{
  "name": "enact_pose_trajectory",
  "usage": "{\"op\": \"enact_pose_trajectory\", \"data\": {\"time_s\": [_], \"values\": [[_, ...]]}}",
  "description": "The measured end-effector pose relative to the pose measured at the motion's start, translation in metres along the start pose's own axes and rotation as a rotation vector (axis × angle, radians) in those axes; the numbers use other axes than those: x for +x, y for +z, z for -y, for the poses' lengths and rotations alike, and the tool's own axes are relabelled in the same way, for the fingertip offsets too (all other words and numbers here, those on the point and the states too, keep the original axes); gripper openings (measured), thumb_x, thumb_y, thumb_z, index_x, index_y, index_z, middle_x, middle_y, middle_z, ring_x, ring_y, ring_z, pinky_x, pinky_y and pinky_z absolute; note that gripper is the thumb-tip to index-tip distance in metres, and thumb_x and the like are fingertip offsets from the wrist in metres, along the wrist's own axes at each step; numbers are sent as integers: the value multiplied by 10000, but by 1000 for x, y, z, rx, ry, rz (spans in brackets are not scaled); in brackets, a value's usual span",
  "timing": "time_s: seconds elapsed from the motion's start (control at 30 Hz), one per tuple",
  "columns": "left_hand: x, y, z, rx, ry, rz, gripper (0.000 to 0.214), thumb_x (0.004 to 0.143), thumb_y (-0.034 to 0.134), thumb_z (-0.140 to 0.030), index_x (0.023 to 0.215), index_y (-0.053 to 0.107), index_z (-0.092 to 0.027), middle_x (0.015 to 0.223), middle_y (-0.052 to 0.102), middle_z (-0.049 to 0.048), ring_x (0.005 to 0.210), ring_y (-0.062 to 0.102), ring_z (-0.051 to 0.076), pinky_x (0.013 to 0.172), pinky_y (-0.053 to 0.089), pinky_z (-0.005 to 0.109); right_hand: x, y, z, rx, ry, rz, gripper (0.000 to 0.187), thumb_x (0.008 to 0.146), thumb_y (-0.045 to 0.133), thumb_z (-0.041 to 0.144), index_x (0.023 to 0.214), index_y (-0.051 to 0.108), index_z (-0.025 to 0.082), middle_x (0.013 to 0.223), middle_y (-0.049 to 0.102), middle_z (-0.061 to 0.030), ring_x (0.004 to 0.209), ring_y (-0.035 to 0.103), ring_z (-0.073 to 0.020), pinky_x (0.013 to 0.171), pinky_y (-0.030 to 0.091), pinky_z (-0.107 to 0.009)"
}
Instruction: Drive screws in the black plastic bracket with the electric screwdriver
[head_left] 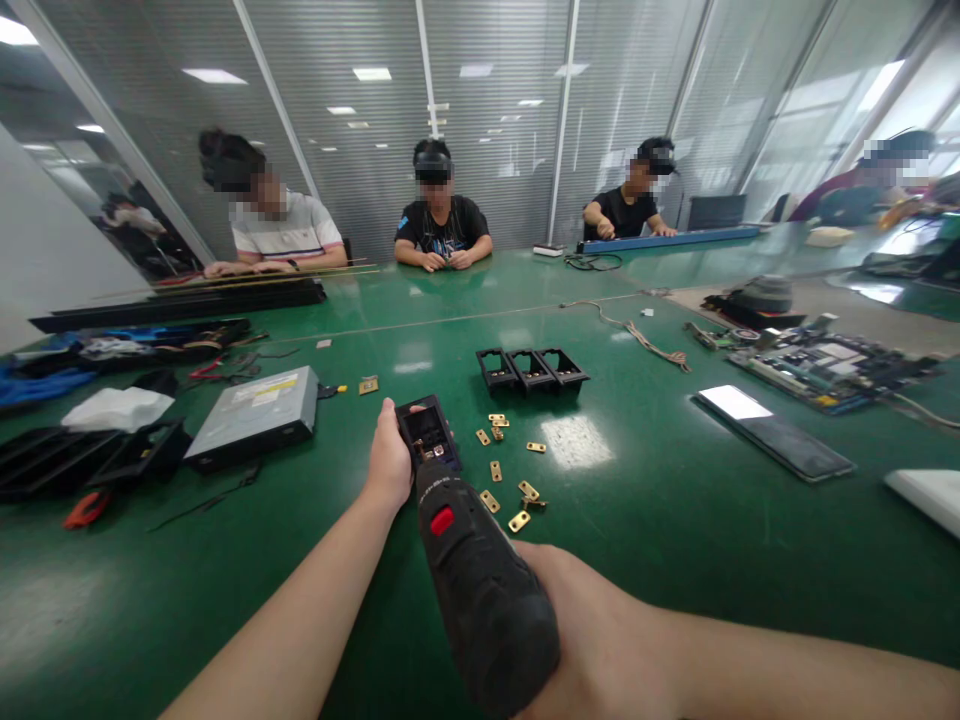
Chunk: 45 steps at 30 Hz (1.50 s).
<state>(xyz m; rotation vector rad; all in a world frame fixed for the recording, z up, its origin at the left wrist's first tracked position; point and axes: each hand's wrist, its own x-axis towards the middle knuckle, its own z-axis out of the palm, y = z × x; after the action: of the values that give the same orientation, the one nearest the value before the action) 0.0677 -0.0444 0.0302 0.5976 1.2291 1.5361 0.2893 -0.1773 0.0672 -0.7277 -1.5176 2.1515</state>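
While steadying a small black housing [429, 435] on the green tabletop [675, 560] with the left hand [390, 465], grip closed on its left side, presses an electric screwdriver [472, 570] tip-down into it with the right hand [592, 640], grip wrapped round the handle, with loose brass plates [519, 492] just right of it and three black housings [531, 368] beyond

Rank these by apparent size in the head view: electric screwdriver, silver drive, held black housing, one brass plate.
1. electric screwdriver, though nearness to the camera makes it look bigger
2. silver drive
3. black housing
4. brass plate
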Motion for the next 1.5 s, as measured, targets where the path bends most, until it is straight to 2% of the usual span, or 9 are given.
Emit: {"op": "enact_pose_trajectory", "data": {"time_s": [0.33,0.43,0.6,0.73,0.93,1.03,1.13,1.3,1.5], "values": [[-1,1,-1,-19,-30,-14,523,1135,363,-572,1107,718,-188,718,788,89,612,800,282,576,640,364,-2,1,1,-6,1,15,489,537,912,86,876,589,229,637,489,145,571,377,-88,766,535,-325],[-1,1,-1,-16,-25,-17,526,1133,364,-561,1129,726,-179,723,790,98,622,804,295,574,642,374,-1,1,0,30,0,-12,571,483,962,94,940,639,212,693,542,128,602,407,-96,786,540,-330],[-1,0,0,-34,-34,-4,555,1125,384,-592,1129,757,-181,741,793,113,711,831,323,606,656,392,-1,0,2,13,-23,20,588,484,976,88,972,663,186,750,603,97,625,427,-96,665,461,-271],[0,-1,1,-31,-36,-14,568,1125,400,-591,1213,760,-161,762,798,115,783,848,341,682,679,424,0,-1,3,43,-7,19,631,442,970,41,965,652,194,740,611,112,619,428,-90,730,517,-287],[0,0,0,-26,-39,-26,562,1137,387,-581,1221,745,-155,766,797,100,754,842,320,717,679,426,-1,-3,2,38,-38,39,584,497,957,47,964,642,198,707,577,128,580,398,-83,794,548,-315],[-2,1,-2,-21,-41,-25,567,1139,379,-580,1214,743,-152,755,792,102,768,844,327,718,678,428,0,-5,-1,-56,-71,49,517,525,982,113,849,596,227,637,496,140,579,347,-91,804,551,-335],[-3,2,-3,-16,-36,-31,560,1140,372,-566,1215,737,-148,755,794,112,761,843,332,702,671,422,1,-6,-5,-143,-88,57,488,579,989,187,769,544,248,594,437,135,578,330,-104,740,504,-322],[-2,1,-2,-21,-38,-22,543,1131,378,-573,1164,730,-161,744,788,104,690,819,315,648,648,395,-3,-4,0,-79,-29,29,473,627,947,122,943,607,214,659,508,126,578,352,-94,623,374,-277],[-1,0,0,-27,-35,-13,543,1125,392,-585,1168,735,-165,746,789,92,666,812,300,653,658,403,-2,-1,6,5,0,26,611,471,972,67,956,624,198,689,589,124,588,410,-85,654,421,-279]]}}
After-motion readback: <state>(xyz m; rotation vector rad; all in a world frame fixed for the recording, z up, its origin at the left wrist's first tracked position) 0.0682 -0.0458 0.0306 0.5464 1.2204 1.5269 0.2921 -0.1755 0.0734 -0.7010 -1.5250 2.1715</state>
